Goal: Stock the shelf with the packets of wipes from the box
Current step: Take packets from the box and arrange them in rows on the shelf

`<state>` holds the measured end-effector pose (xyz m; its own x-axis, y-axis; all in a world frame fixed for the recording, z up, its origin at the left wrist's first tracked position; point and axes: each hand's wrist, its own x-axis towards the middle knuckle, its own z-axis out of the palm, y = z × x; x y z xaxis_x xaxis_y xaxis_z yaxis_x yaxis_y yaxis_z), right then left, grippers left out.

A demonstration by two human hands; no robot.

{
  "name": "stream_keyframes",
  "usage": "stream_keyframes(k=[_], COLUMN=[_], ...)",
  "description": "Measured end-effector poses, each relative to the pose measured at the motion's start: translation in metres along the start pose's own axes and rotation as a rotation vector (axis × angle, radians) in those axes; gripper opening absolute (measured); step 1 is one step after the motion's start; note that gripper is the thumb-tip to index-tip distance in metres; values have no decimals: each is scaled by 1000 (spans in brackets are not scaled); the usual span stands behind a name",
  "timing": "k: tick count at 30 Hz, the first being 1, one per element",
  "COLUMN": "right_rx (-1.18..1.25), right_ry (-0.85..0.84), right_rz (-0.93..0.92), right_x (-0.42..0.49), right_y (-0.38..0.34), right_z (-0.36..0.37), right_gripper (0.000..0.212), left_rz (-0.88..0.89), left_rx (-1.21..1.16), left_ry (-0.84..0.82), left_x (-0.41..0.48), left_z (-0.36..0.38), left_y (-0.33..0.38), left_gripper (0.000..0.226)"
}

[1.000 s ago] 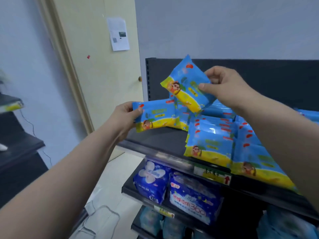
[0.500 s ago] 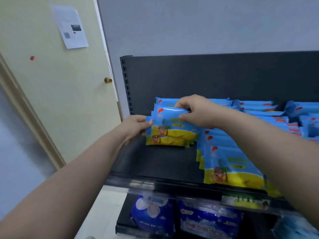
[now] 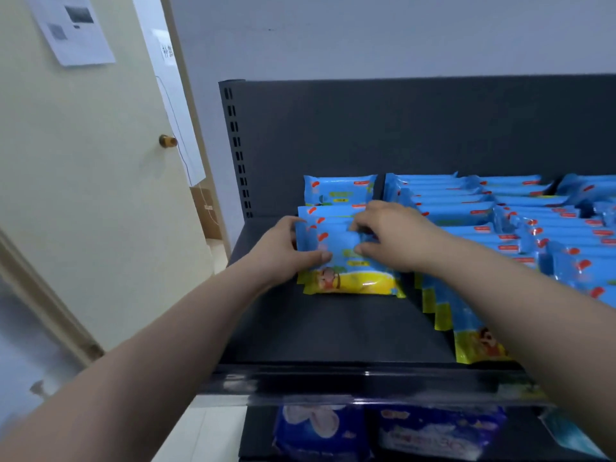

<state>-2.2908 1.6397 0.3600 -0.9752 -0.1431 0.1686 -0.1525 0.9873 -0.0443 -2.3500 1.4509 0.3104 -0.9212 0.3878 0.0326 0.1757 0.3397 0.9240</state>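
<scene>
Gripping the front packet of wipes [image 3: 350, 271] by its left edge with the left hand [image 3: 283, 251], thumb laid across the blue face, fingers curled behind. Pinching the same packet near its top with the right hand [image 3: 390, 235], fingers bent over the upper edge, thumb pressed against the front. Both hands closed on that one packet.

Held on its yellow bottom edge at the front of a short row of like packets [image 3: 340, 193], toward the left end of the dark shelf [image 3: 333, 328]. Just to the right, several longer rows of the same blue packets [image 3: 500, 221], running back to the shelf's dark back panel [image 3: 400, 128]. Along the near edge, a shiny front rail [image 3: 366, 385]. Below, on a lower shelf, dark-blue soft packs [image 3: 320, 431], blurred. To the left, a pale door [image 3: 83, 161] with a brass knob [image 3: 167, 141] and a printed sheet [image 3: 71, 28] stuck on it. Behind the shelving, a grey-blue wall [image 3: 366, 35].

Reaching forward with both bare forearms from the lower corners, converging on the packet. Left wrist about straight, right wrist turned inward with knuckles up.
</scene>
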Motion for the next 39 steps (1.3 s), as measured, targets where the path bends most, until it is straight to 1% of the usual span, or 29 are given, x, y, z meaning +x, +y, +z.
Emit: stream_keyframes(k=[3, 5, 8, 10, 14, 17, 18, 20, 21, 22, 23, 24, 25, 27, 29, 31, 33, 34, 35, 37, 39], right_rx=[-18, 15, 32, 1, -26, 9, 19, 73, 113, 132, 112, 53, -17, -141, -197, -169, -125, -117, -115, -118, -127], right_ry=[15, -63, -227, -259, -206, -237, -246, -240, -231, -225, -218, -208, -179, -92, -39, -72, -143, -168, -186, -213, -238], right_rz=[-25, -41, -58, -56, -81, -54, -49, -39, -32, -25, -24, -28, -40, -67, -80, -83, -70, -63, -55, -38, -23], right_x=[-1, -4, -7, -4, 9, 14, 15, 15, 14, 13, 12, 12, 11, 10, 6, 0, -5, -5, -4, 0, 5], right_y=[3, 7, 11, 12, 11, 11, 12, 14, 14, 14, 15, 15, 14, 12, 9, 5, 2, 1, 2, 4, 7], right_z=[1, -1, -6, -8, -9, -7, -6, -6, -7, -9, -9, -11, -12, -16, -19, -18, -16, -17, -17, -19, -18], right_gripper=[33, 34, 35, 35, 38, 43, 43, 46, 54, 68, 82, 92, 95, 93, 90, 91, 93, 93, 91, 89, 90], left_rz=[-4, -47, -99, -143, -185, -169, -158, -132, -123, -113, -95, -71, -48, 2, 54, 87, 82, 68, 57, 24, -58], left_rx=[66, 87, 82, 44, -66, -150, -167, -189, -191, -188, -180, -169, -158, -170, -163, -102, -77, -80, -66, 31, 122], left_ry=[-7, -37, -91, -120, -139, -170, -167, -147, -132, -122, -118, -123, -132, -154, -172, -207, -255, -235, -175, -38, 19], left_x=[3, 4, 7, 10, 12, 13, 13, 12, 11, 10, 8, 7, 6, 4, 0, -3, -5, -3, 3, 23, 37], left_z=[-2, -4, -8, -10, -9, -4, -3, -1, 0, 0, 1, 1, 1, 1, -1, -3, -7, -11, -15, -24, -25], left_y=[-3, -4, -1, 3, 10, 11, 11, 11, 9, 9, 8, 8, 8, 8, 7, 6, 10, 13, 13, 9, 4], left_gripper=[67, 80, 92, 96, 69, 47, 43, 44, 45, 46, 47, 47, 47, 46, 48, 51, 44, 36, 31, 38, 48])
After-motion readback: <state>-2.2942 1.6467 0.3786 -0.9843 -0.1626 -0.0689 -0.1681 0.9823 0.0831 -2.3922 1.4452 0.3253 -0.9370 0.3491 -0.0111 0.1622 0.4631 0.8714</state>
